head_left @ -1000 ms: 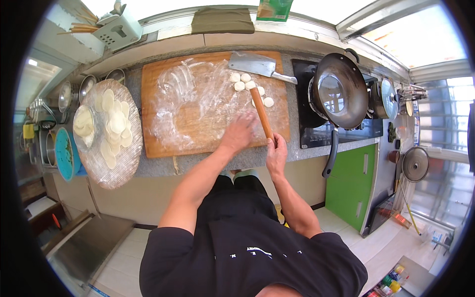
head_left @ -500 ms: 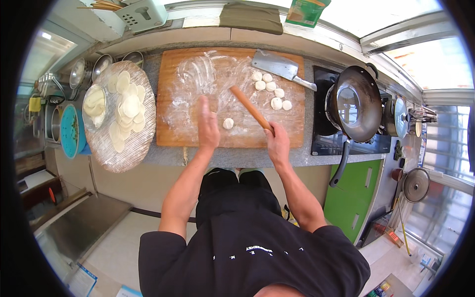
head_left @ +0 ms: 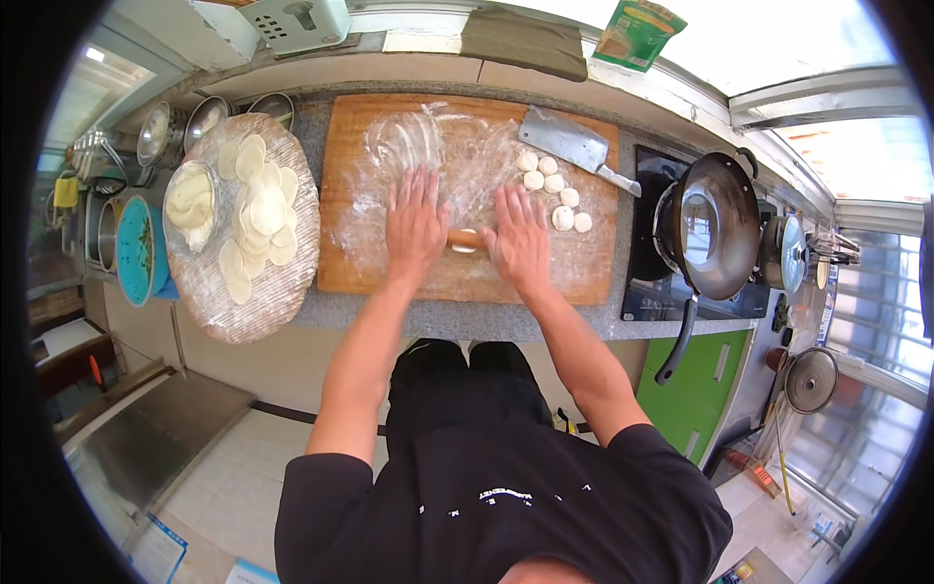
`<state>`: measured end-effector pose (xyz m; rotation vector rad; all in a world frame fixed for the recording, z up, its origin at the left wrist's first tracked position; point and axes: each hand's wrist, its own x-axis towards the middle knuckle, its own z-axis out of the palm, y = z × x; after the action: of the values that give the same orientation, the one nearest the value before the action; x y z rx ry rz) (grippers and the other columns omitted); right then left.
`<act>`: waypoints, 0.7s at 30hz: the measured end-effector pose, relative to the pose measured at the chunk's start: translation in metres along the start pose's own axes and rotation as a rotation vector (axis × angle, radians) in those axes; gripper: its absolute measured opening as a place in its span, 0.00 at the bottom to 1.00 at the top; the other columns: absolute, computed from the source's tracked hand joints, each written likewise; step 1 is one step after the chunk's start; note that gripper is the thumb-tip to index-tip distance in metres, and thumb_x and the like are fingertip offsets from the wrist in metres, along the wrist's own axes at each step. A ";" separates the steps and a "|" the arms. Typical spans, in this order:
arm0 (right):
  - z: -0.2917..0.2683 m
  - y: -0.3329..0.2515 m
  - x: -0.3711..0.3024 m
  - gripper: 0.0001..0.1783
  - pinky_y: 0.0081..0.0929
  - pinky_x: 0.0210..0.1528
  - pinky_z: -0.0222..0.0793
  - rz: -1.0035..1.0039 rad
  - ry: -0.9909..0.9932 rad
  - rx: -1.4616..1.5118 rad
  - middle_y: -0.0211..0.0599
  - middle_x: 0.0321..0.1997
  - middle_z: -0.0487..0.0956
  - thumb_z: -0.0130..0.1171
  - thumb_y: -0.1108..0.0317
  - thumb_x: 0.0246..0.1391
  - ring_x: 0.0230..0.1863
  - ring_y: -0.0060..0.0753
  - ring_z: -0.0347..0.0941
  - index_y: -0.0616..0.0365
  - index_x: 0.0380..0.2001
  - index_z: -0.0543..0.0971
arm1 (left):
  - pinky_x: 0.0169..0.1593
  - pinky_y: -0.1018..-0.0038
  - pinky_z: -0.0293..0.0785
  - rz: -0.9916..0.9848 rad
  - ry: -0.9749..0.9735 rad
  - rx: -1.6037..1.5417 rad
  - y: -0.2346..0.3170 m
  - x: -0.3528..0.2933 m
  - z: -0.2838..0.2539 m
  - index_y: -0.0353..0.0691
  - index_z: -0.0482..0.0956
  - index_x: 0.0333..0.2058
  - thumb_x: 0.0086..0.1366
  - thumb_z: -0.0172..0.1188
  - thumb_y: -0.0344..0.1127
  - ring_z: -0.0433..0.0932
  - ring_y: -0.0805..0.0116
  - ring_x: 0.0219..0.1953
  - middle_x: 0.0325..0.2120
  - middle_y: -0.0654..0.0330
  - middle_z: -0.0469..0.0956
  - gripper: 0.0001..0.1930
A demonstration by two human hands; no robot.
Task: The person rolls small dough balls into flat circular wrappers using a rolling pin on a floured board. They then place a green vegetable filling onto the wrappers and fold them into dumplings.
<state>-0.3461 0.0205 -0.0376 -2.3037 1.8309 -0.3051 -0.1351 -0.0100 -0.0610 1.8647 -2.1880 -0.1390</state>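
Observation:
Both my hands lie flat with fingers stretched out over a wooden rolling pin (head_left: 467, 237), which is set crosswise on a floured wooden board (head_left: 375, 271). My left hand (head_left: 416, 226) covers the pin's left end and my right hand (head_left: 521, 239) its right end. Between them, a small dough piece (head_left: 464, 249) shows partly from under the pin. Several dough balls (head_left: 553, 183) sit on the board beyond my right hand. A cleaver (head_left: 562, 138) rests behind them, its handle pointing right.
Left of the board, a round floured board (head_left: 209, 307) carries several thin dough wrappers (head_left: 265, 209) and a bowl of pale dough or filling (head_left: 190, 202). Further left is a turquoise basin (head_left: 136, 255). On the right, a wok (head_left: 728, 248) stands on a black cooktop (head_left: 644, 292), handle toward me.
The rolling pin has gone from tilted in my right hand to lying crosswise over the dough piece. My left hand has turned palm down, and both hands now press flat on the pin.

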 end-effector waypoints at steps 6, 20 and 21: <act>0.002 -0.006 0.000 0.45 0.57 0.83 0.44 0.001 -0.056 -0.022 0.48 0.84 0.58 0.51 0.42 0.72 0.85 0.49 0.50 0.62 0.79 0.57 | 0.81 0.48 0.47 0.031 -0.067 -0.021 -0.013 -0.009 0.005 0.38 0.66 0.74 0.76 0.52 0.53 0.57 0.49 0.79 0.78 0.51 0.60 0.35; 0.008 -0.015 -0.057 0.36 0.53 0.78 0.57 -0.081 -0.066 0.063 0.46 0.76 0.69 0.65 0.61 0.60 0.78 0.50 0.63 0.57 0.70 0.71 | 0.51 0.61 0.80 0.359 -0.368 -0.524 0.012 -0.033 -0.031 0.41 0.87 0.49 0.65 0.70 0.34 0.83 0.51 0.50 0.47 0.53 0.84 0.15; 0.010 -0.016 -0.060 0.31 0.52 0.76 0.61 -0.095 -0.012 0.076 0.46 0.73 0.73 0.63 0.64 0.61 0.75 0.50 0.67 0.56 0.67 0.75 | 0.49 0.61 0.80 0.361 -0.350 -0.513 0.010 -0.033 -0.026 0.40 0.88 0.46 0.66 0.68 0.34 0.84 0.51 0.47 0.44 0.53 0.85 0.12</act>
<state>-0.3413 0.0827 -0.0454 -2.3388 1.6775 -0.3675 -0.1335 0.0267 -0.0382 1.2171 -2.3657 -0.9148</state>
